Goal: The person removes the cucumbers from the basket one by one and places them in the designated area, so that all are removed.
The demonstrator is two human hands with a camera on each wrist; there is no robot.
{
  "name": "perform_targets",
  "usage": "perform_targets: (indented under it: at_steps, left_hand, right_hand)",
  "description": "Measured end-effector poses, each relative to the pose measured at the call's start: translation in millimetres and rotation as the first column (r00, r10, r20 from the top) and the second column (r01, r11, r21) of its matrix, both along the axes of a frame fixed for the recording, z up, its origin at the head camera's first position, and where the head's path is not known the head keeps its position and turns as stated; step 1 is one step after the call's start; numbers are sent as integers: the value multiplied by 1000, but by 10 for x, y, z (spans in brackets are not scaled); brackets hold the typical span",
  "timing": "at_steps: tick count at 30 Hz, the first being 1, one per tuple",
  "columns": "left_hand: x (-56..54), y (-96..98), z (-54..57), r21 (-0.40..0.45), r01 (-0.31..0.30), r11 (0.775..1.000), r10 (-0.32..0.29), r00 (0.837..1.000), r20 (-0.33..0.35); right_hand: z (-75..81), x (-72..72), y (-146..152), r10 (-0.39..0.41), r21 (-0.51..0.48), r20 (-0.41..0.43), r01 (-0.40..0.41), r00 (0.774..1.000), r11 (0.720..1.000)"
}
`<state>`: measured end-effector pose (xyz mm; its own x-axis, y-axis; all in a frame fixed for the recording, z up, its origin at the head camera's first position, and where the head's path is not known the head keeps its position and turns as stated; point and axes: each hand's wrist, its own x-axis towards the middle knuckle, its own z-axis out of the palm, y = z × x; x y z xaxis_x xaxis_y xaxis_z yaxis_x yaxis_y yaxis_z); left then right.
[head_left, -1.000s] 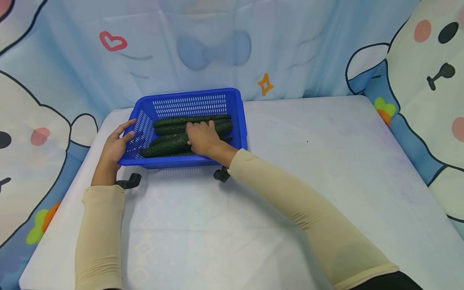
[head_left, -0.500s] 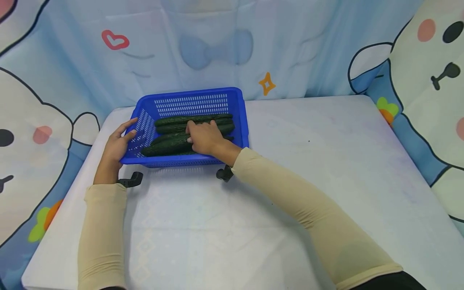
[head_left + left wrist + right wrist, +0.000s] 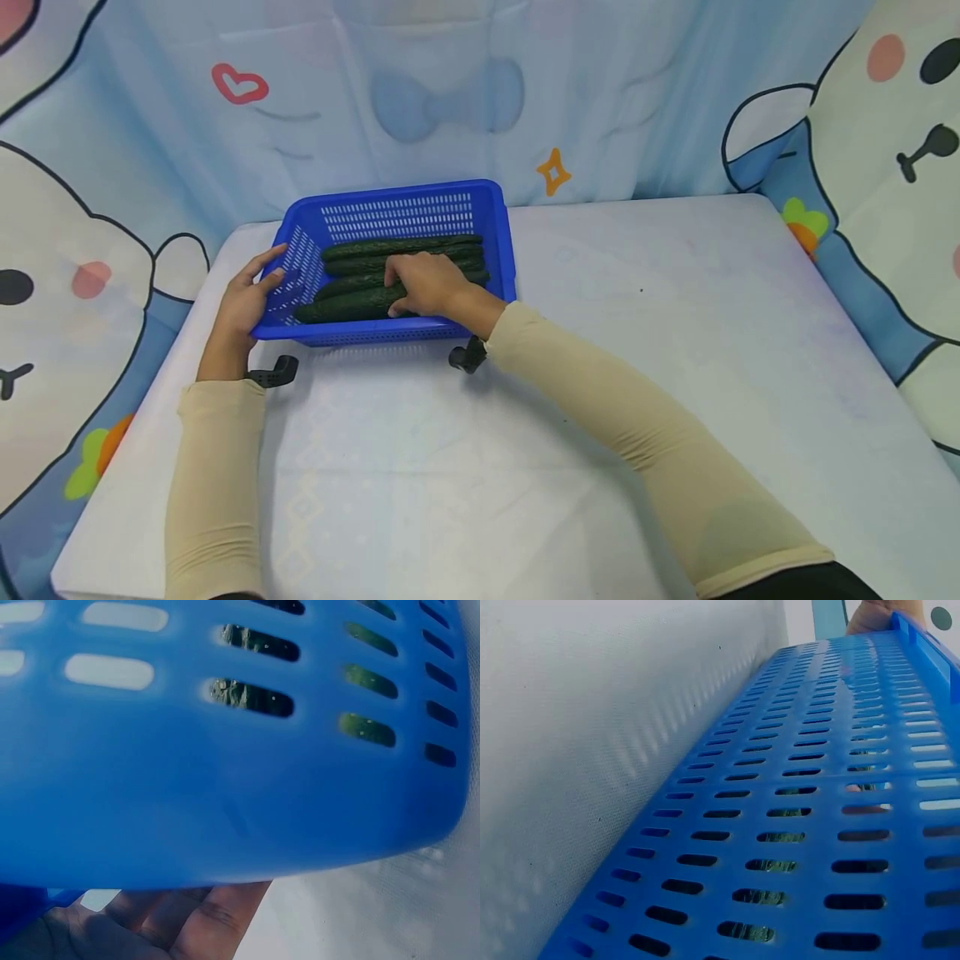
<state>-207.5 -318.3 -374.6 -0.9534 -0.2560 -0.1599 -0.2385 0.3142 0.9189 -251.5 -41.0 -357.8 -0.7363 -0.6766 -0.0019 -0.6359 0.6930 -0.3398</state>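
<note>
A blue plastic basket (image 3: 390, 333) with slotted walls stands on the table, several dark green cucumbers lying lengthwise in it. My left hand (image 3: 242, 304) grips the basket's left rim; in the left wrist view its fingers (image 3: 217, 919) show past the rim. Inside the basket, my right hand (image 3: 431, 285) reaches over the front wall and holds the front cucumber (image 3: 341, 307), thumb on the near side and bent fingers on the far side. The right wrist view shows mostly the basket's slotted wall (image 3: 795, 772), hiding that hand's grip.
A white cloth covers the table (image 3: 600, 333), which stretches right and toward me from the basket. Behind it hangs a blue printed curtain (image 3: 450, 92) with cartoon figures. Small black wrist cameras sit at each wrist, the right one (image 3: 468, 356) close to the basket's front wall.
My right hand has moved slightly toward the basket's front, its thumb now down on the near side of the front cucumber. The left hand stays on the rim.
</note>
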Motion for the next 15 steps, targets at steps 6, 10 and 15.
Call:
perform_targets:
  at_steps: [6,10,15]
  left_hand:
    - [16,-16,-38,-5,-8,1000,8,1000,-1]
    - [15,-12,-33,14,5,1000,-5,1000,0]
    - [0,-11,-1,25,11,1000,-11,1000,-8]
  right_hand:
    - [4,24,-23,13,18,-150,-10,989,1000]
    - [7,41,-12,-5,21,-228,10,974,1000]
    - [17,59,28,-40,5,-313,44,949,999]
